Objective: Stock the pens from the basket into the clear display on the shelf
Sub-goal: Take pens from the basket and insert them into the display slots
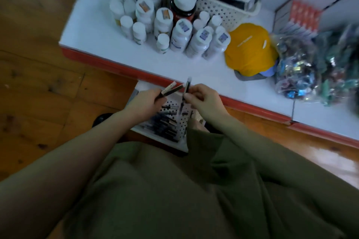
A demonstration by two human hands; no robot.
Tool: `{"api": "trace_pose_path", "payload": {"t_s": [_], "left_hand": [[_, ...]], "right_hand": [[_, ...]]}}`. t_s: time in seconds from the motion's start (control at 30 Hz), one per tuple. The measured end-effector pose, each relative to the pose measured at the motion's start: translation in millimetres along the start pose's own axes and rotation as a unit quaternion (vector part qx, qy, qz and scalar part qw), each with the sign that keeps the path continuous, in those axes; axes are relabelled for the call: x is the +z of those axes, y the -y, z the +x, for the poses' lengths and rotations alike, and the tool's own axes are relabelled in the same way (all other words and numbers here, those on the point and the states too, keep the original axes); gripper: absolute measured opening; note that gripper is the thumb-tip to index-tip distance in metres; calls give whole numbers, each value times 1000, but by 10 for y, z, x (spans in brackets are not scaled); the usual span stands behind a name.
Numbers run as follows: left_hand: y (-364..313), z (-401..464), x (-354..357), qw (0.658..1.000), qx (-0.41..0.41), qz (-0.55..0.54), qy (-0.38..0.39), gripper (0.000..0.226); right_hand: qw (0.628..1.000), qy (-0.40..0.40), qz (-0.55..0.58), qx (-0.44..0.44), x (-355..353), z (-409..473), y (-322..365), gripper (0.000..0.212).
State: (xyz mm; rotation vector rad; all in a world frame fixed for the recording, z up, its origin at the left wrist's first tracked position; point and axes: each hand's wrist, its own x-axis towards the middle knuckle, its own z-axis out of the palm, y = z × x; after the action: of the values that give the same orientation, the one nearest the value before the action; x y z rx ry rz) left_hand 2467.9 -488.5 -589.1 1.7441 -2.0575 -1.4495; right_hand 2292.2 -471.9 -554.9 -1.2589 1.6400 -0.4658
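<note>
left hand [144, 103] curled round a small bundle of dark pens [172, 89], two or three by the look of it, tips fanned up and away toward the shelf edge; right hand [204, 98] pinching a single pen [186, 91] near its middle between thumb and fingertips, held nearly upright with the pale cap end on top. both held just above the white perforated basket [183, 120] on the floor in front of the knees, with more loose dark pens [165, 120] lying across its bottom. white shelf [108, 44] with its red front strip just beyond the hands, carrying a cluster of white-capped bottles [165, 25], a second perforated basket [217, 11] of boxed goods, a yellow cap [250, 46] and bags of wrapped items [310, 64]. no clear display visible here, so cannot tell where the pens must go. judged by shape: light, stiff, smooth plastic barrels, likely slippery against one another, so a loose bundle could splay or slide out endwise. best gripped round the mid-barrel with all tips pointing one way, squared up before lifting; single pens better pinched near the balance point than by the cap, since a cap may pull off. not fragile, but apt to roll if set on the flat shelf
</note>
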Motion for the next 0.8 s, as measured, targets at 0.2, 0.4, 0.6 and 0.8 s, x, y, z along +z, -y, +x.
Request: {"api": "trace_pose_path", "payload": {"t_s": [0.2,0.4,0.6,0.8], "left_hand": [[-876,-612,-553,966,45,-232,-101,12],[-1743,-1479,-1013,932,134,-297,-159,11],[-2351,-2216,-1298,909,174,-312,-216,16],[-2888,-2673,-1496,895,224,-329,-199,18]], "right_hand": [[974,-88,200,-53,-560,-448,961,8],[940,-150,285,-111,-1008,-1074,1736,19],[908,-300,75,-284,-1264,-1819,2079,11],[799,-304,-223,-469,-1489,-2263,2335,28]]}}
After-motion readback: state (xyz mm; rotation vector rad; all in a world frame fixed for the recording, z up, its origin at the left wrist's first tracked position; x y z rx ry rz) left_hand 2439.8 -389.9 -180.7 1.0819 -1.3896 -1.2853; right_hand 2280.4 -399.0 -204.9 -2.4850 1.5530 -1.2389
